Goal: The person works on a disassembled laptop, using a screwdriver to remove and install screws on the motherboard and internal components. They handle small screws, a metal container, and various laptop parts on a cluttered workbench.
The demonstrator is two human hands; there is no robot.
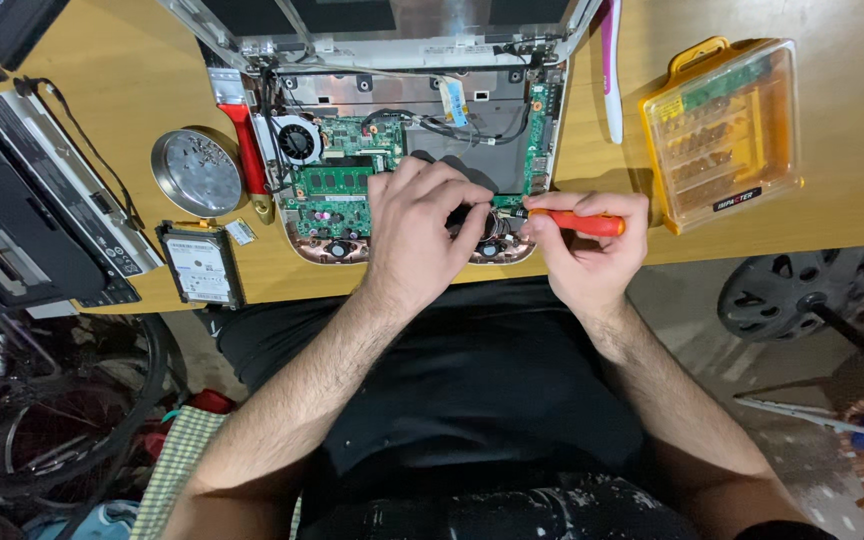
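Laptop (392,150) already opened, drive (200,264) out beside it; right hand (584,245) clamps red screwdriver (577,222) at its front edge, left hand (422,225) steadies board, fingers curled, holding nothing visible.

— What is the person wearing on top?
— A plain black top; it fills the middle of the view below the desk edge, with soft folds across the front.
— Sleeves?
— None reach the forearms. Both are bare from the elbows down to the left hand (420,225) and the right hand (584,245), and both forearms are hairy.
— Anything on the wrists or fingers?
— No watch, band or ring shows. The nails are short.
— And lower down?
— At the bottom edge there is a dark garment, black too, flecked with small pale specks like dried paint; its cut cannot be made out
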